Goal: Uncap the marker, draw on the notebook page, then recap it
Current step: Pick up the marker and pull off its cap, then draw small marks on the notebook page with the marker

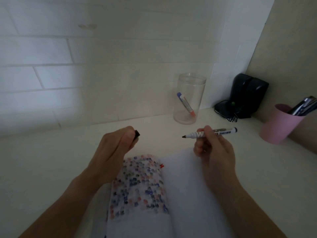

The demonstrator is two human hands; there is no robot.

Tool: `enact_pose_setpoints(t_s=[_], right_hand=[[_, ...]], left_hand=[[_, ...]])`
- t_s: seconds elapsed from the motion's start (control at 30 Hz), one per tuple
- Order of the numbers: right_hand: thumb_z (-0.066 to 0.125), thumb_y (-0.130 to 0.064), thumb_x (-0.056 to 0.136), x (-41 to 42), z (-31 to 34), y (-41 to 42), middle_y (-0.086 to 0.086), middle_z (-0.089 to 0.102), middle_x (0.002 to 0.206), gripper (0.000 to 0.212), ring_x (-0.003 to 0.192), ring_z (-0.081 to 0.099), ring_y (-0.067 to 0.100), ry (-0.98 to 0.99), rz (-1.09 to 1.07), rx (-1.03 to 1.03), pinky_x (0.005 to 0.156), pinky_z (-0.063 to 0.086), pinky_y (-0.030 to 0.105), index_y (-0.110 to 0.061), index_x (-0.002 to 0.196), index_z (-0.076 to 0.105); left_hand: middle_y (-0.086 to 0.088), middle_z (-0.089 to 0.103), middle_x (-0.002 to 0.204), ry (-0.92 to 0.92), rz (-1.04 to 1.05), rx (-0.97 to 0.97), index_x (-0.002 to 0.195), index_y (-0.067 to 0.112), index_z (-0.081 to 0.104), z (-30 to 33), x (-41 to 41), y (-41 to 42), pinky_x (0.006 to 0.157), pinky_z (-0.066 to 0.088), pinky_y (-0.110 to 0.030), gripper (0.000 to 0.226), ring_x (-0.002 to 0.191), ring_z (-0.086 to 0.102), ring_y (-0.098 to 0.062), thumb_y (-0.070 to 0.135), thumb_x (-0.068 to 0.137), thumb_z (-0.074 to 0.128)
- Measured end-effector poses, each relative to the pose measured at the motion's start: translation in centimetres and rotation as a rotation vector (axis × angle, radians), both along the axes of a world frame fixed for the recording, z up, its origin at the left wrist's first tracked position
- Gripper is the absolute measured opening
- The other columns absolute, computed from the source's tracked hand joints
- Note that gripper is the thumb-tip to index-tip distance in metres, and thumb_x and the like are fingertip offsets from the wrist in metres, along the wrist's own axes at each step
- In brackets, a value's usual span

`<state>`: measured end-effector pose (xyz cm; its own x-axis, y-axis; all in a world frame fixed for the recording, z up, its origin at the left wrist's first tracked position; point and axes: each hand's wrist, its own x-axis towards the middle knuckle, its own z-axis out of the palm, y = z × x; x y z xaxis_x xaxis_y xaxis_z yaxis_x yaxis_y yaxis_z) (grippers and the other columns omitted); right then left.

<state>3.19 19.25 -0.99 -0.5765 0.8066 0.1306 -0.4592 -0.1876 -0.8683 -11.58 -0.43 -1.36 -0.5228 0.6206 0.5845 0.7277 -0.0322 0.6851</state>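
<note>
Open on the desk (pixel 51 160) lies the notebook (pixel 181 194), its left page crowded with coloured dots, its right page blank. Above it, the left hand (pixel 115 148) pinches the black cap (pixel 137 133); the right hand (pixel 214 148) grips the uncapped marker (pixel 211 133), tip pointing left. Farther back stands a clear jar (pixel 189 98) holding another marker (pixel 186 104).

Two bare forearms run up from either side of the notebook (pixel 154 194), one along its left edge and one along its right. No sleeve, watch or bracelet shows on either. The left hand (pixel 113 152) wears nothing. On the right hand (pixel 214 152), a thin ring-like glint sits on one of the fingers (pixel 199 149), too small to make out clearly. The nails look short and plain.
</note>
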Motion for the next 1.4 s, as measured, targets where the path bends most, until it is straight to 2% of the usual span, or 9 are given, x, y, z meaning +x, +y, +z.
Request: enact_pose_setpoints(t_s=[0.07,0.2,0.37,0.57,0.7,0.9,1.0,1.17,1.4], right_hand=[[0.055,-0.017,0.1,-0.3,-0.4,-0.5,0.007,0.055,0.059,0.028,0.048,0.046,0.015,0.009,0.035,0.013,0.046,0.038,0.025,-0.006,0.079,0.071],[0.054,-0.011,0.1,-0.2,-0.2,-0.4,0.009,0.059,0.062,0.026,0.052,0.049,0.016,0.024,0.092,-0.028,0.048,0.04,0.026,-0.004,0.083,0.072],[0.064,-0.005,0.09,-0.3,0.3,-1.1,0.006,0.059,0.062,0.017,0.055,0.052,0.018,-0.174,0.224,-0.011,0.053,0.042,0.03,-0.012,0.077,0.071],[0.065,0.002,0.084,-1.0,0.4,-1.8,0.021,0.06,0.072,0.011,0.055,0.053,0.022,-0.376,0.361,0.117,0.052,0.044,0.031,-0.005,0.076,0.069],[0.07,-0.001,0.084,-0.5,-1.4,-1.6,0.015,0.063,0.065,0.012,0.06,0.058,0.025,-0.472,0.299,0.331,0.061,0.051,0.033,-0.007,0.073,0.071],[0.075,0.002,0.078,-0.1,-2.0,-1.4,0.018,0.07,0.06,0.008,0.053,0.066,0.023,-0.529,0.136,0.473,0.056,0.058,0.027,-0.003,0.08,0.07],[0.078,-0.003,0.076,0.1,-2.3,-1.6,0.013,0.073,0.063,0.007,0.055,0.069,0.021,-0.592,0.114,0.538,0.058,0.061,0.031,-0.009,0.075,0.074],[0.083,-0.009,0.074,0.1,-2.2,-1.9,0.003,0.077,0.064,0.007,0.055,0.071,0.01,-0.647,0.105,0.566,0.057,0.055,0.017,-0.014,0.073,0.078],[0.083,-0.015,0.074,0.1,-2.3,-1.8,-0.001,0.079,0.069,0.006,0.062,0.074,0.011,-0.711,0.116,0.612,0.06,0.059,0.02,-0.019,0.075,0.079]], left_hand=[[-0.01,0.033,0.059,-0.002,0.002,0.002,0.066,0.006,0.033,0.0,0.3,0.5,0.056,0.027,-0.033,0.05,0.053,0.032,-0.017,0.037,0.105,0.027],[0.005,0.039,0.06,0.012,-0.012,-0.04,0.066,0.02,0.041,-0.4,0.8,1.1,0.057,0.032,-0.02,0.045,0.054,0.038,-0.006,0.034,0.106,0.025],[0.003,0.073,0.077,-0.07,-0.084,-0.218,0.08,0.017,0.068,1.1,0.2,2.6,0.069,0.054,-0.029,0.046,0.071,0.069,-0.014,0.033,0.11,0.037],[-0.001,0.083,0.095,-0.192,-0.236,-0.315,0.099,0.012,0.07,0.4,-2.2,4.4,0.086,0.058,-0.05,0.043,0.088,0.076,-0.02,0.026,0.114,0.033],[0.008,0.082,0.106,-0.134,-0.338,-0.403,0.114,0.021,0.068,-1.4,-2.7,4.3,0.091,0.059,-0.036,0.04,0.1,0.075,-0.014,0.038,0.108,0.033],[0.019,0.079,0.107,-0.053,-0.376,-0.396,0.12,0.028,0.068,-2.3,-3.4,3.9,0.087,0.052,-0.008,0.034,0.105,0.073,0.003,0.041,0.103,0.042],[0.021,0.078,0.109,-0.028,-0.387,-0.403,0.12,0.03,0.069,-2.4,-3.4,3.9,0.087,0.052,-0.008,0.031,0.106,0.072,0.004,0.041,0.102,0.046],[0.023,0.079,0.109,-0.002,-0.414,-0.422,0.121,0.03,0.069,-2.4,-3.7,3.8,0.085,0.05,-0.003,0.029,0.105,0.072,0.008,0.04,0.101,0.05],[0.026,0.079,0.109,0.018,-0.405,-0.425,0.12,0.029,0.068,-2.6,-3.9,3.9,0.086,0.049,-0.001,0.026,0.104,0.071,0.011,0.037,0.103,0.051]])
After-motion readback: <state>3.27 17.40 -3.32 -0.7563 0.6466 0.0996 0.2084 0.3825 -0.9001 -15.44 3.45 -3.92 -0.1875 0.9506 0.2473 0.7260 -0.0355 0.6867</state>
